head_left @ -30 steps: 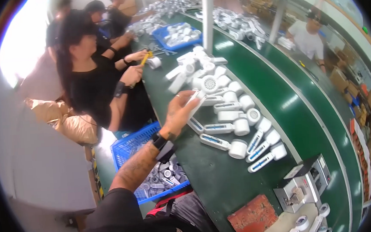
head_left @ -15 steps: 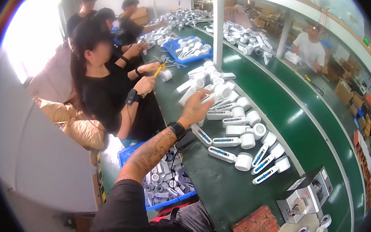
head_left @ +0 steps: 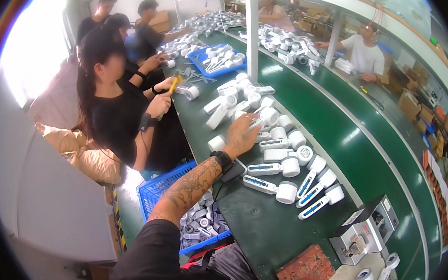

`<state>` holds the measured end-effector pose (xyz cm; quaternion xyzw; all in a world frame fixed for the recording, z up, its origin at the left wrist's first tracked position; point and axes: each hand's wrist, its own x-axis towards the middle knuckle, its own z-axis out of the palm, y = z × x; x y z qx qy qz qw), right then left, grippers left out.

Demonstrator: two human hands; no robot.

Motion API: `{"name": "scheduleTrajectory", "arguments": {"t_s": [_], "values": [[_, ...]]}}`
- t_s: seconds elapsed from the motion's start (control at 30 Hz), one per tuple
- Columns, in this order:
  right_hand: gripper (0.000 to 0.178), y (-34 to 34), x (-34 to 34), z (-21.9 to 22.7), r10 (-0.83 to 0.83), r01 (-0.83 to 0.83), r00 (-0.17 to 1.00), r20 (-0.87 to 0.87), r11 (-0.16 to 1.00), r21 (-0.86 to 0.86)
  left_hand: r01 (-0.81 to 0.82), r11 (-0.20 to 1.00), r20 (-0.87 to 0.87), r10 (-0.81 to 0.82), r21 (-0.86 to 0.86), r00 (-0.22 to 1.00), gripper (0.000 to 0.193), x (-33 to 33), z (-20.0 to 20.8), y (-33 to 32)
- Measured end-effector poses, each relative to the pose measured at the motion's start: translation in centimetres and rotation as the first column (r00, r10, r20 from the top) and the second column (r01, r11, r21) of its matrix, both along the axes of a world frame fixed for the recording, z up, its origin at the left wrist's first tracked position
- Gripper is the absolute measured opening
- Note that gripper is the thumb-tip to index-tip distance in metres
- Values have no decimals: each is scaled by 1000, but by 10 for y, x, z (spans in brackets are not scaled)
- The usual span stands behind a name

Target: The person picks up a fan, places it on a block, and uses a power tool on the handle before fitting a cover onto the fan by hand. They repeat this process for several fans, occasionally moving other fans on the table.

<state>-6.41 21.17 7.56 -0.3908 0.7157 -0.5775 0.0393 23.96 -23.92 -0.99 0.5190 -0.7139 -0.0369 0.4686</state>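
Note:
My left hand (head_left: 242,132) reaches over the green bench from the lower left, a dark watch on its wrist. Its fingers are closed at the handle of a white handheld device with a round head (head_left: 269,116); the palm side is hidden. Around it lie several similar devices, some loosely piled. Nearer me is one device (head_left: 261,184) with a blue strip along its handle, and another shows a perforated round face (head_left: 305,155). Left of my hand rests a short white cylinder-shaped part (head_left: 216,143). My right hand is out of view.
A blue crate (head_left: 155,182) of grey-white parts stands left of the bench. A reddish block (head_left: 306,269) and a metal fixture (head_left: 363,234) sit at the near right. Beyond runs a green conveyor (head_left: 330,115). A co-worker on the left holds a yellow tool (head_left: 176,83).
The view has shifted slightly. My left hand has moved right relative to the bench, uncovering the white cylinder-shaped part beside it.

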Motion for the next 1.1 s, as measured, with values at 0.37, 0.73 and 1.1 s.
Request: {"name": "scheduleTrajectory", "arguments": {"t_s": [0.37,0.73,1.1], "values": [[22,-2,0,-4,62,-33,976,211,990,-138,-34,999,-12,35,31,999,35,-6,-6,-2],[41,-1,-2,-5,181,-121,949,257,965,-234,-50,988,180,24,146,983,43,-2,10,13],[26,6,-2,-7,165,-120,951,262,976,-180,-21,990,145,0,138,989,48,0,18,25]]}}
